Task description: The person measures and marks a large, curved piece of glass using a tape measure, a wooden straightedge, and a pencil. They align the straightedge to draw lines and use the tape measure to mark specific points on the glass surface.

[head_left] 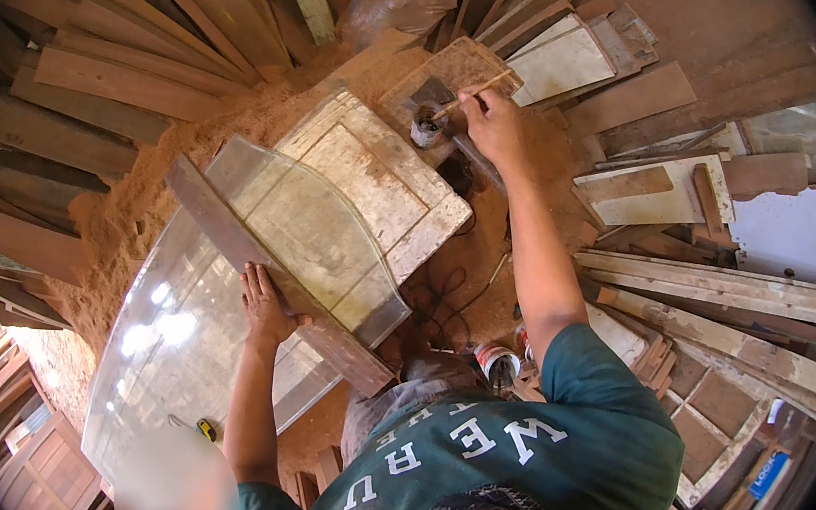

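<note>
My right hand [491,123] is closed round a thin wooden stick [456,104], which slants down toward a small can [427,130]. The can has a dark inside and a stained, pale wall. Whether the stick's low end carries bristles cannot be made out. My left hand [268,306] lies with fingers stretched out along the edge of a long brown wooden board [262,256]. That board rests slantwise across a large curved-edge glass sheet [312,205]. Beneath part of the glass is a worn, off-white wooden panel [411,189].
A brown board [482,63] lies by the can. Sawdust [127,221] and stacked planks [107,83] fill the far left. Timber offcuts [722,270] crowd the right. A cable [444,301] and an open tin [496,359] are near my legs. A yellow tape measure [206,429] sits at left.
</note>
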Available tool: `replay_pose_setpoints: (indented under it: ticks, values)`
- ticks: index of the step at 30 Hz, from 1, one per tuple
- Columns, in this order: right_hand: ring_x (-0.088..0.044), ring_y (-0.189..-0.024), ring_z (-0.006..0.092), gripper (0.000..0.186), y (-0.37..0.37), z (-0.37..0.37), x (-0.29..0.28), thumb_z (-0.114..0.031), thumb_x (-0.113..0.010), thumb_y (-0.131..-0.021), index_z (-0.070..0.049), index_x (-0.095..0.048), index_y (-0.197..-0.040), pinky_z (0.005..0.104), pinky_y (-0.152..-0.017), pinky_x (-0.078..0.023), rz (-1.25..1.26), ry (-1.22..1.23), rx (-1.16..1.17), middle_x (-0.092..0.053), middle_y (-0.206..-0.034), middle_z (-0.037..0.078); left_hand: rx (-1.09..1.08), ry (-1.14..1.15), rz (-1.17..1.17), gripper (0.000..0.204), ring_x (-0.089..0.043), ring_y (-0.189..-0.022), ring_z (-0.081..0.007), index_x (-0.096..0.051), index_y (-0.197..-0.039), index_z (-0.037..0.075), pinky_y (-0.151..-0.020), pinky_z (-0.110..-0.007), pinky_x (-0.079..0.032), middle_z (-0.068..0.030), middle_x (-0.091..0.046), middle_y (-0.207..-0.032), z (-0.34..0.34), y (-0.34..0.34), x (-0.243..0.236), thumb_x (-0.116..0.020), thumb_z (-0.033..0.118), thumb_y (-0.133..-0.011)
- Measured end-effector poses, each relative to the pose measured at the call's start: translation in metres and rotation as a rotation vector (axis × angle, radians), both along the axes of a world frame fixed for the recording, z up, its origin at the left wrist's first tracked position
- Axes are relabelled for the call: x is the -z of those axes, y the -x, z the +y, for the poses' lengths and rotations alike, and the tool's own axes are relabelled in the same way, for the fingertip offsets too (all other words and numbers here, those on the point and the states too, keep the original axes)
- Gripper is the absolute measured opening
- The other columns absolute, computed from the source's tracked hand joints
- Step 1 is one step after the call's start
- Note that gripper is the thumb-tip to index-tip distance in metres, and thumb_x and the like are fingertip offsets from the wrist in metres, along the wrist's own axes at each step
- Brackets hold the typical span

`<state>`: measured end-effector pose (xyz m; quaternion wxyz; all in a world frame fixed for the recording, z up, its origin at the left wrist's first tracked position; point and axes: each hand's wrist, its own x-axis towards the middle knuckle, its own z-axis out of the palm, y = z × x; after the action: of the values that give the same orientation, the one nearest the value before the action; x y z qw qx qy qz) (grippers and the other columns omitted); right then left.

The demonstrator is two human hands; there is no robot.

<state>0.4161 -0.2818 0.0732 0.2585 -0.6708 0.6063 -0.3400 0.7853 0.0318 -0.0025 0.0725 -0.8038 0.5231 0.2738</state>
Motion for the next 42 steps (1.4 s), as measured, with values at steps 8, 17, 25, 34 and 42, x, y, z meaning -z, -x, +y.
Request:
replay_pose_setpoints:
  ticks: [8,17,25,34,42]
  values:
    - [-0.07,-0.078,0.0199,0.025,0.04,0.015,0.018,-0.021,-0.062,-0.101,0.002,-0.068,-0.108,0.0316,-0.073,-0.054,-0.483,0.148,0.345,-0.073,-0.085,0.013,0.014,-0.005,-0.006,0.154,-0.011,-0.156,-0.0428,-0.009,-0.161,-0.002,-0.121,-0.062,-0.024,-0.0227,-0.007,-0.169,-0.001,0.002,-0.003,-0.101,0.042,-0.046]
    - [-0.063,-0.076,0.0173,0.018,0.062,0.052,0.049,-0.015,-0.057,-0.104,-0.005,-0.057,-0.119,0.0273,-0.063,-0.054,-1.372,-0.065,0.727,-0.068,-0.092,0.012,0.038,-0.019,-0.023,0.148,-0.011,-0.155,-0.044,-0.011,-0.16,-0.003,-0.122,-0.06,-0.024,-0.0251,-0.009,-0.168,0.002,-0.005,-0.007,-0.099,0.047,-0.052]
    - [-0.063,-0.079,0.0188,0.017,-0.036,0.093,0.009,-0.017,-0.058,-0.104,-0.002,-0.061,-0.111,0.0314,-0.073,-0.055,-1.261,-0.024,0.466,-0.068,-0.091,0.012,0.061,0.011,-0.005,0.146,-0.013,-0.155,-0.0455,-0.013,-0.159,-0.004,-0.122,-0.059,-0.025,-0.0257,-0.011,-0.168,0.008,-0.015,-0.003,-0.098,0.049,-0.053]
    - [-0.066,-0.086,0.0136,0.02,-0.271,0.097,0.086,-0.014,-0.068,-0.097,0.001,-0.069,-0.111,0.028,-0.075,-0.054,-0.592,-0.033,-0.265,-0.071,-0.095,0.008,0.05,0.055,0.018,0.143,-0.013,-0.154,-0.0464,-0.015,-0.159,-0.004,-0.121,-0.06,-0.026,-0.0262,-0.012,-0.167,0.006,-0.012,-0.001,-0.097,0.047,-0.054]
    - [-0.072,-0.083,0.0251,0.019,-0.375,0.086,0.077,-0.015,-0.067,-0.093,-0.002,-0.074,-0.105,0.0352,-0.073,-0.056,-0.345,-0.004,-0.487,-0.074,-0.093,0.016,0.014,0.079,0.013,0.143,-0.014,-0.154,-0.0452,-0.016,-0.159,-0.004,-0.122,-0.06,-0.025,-0.0257,-0.014,-0.167,0.011,-0.014,0.004,-0.098,0.045,-0.052]
